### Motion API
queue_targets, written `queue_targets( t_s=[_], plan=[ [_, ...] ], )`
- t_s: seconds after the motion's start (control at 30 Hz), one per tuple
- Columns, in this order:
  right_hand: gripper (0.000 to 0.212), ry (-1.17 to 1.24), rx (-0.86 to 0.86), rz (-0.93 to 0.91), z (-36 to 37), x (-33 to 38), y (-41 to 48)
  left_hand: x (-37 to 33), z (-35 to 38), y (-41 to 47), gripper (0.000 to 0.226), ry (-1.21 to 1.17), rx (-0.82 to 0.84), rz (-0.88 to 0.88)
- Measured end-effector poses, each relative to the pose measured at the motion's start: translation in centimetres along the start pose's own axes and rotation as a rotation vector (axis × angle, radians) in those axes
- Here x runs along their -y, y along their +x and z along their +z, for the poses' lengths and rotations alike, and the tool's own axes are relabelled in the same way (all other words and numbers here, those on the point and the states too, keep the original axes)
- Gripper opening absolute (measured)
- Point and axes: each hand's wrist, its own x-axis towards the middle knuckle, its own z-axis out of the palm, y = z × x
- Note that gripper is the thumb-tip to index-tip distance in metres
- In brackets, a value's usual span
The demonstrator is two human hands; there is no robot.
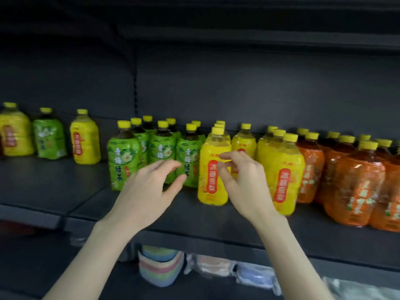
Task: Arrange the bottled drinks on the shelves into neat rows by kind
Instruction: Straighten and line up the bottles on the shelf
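Both hands hold nothing: the left hand (149, 191) and right hand (244, 187) hover with loose, half-curled fingers at the yellow bottle (211, 195) near the shelf (190, 215) front edge. A careless push could tip it off that edge.

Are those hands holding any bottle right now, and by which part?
Nothing is held. The left hand hovers, fingers loosely curled, before the green bottles; the right hand likewise before the front yellow bottle. Neither grips a bottle.
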Motion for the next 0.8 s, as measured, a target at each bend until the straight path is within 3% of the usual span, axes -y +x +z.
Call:
queue_targets(
  t_s=[0.2, 0.37, 0.6, 0.8],
  plan=[
    [0.024, 0.062, 0.083, -0.012, 12.5, 11.2, -2.8, 12.4, -8.5, -7.4, 0.051, 0.087, 0.006, -0.113],
    [0.023, 0.091, 0.154, -0.021, 21.0, 19.1, -2.9, 21.9, -13.9, -10.5, 0.058, 0.139, 0.02, -0.171],
    [0.022, 0.14, 0.145, -0.062, 30.5, 26.6, 2.8, 33.8, -19.8, -7.9, 0.027, 0.094, -0.137, -0.192],
    [0.023, 0.113, 0.159, -0.071, 39.8, 28.7, 8.4, 43.8, -20.0, -3.8, 0.026, 0.088, -0.18, -0.193]
  ],
)
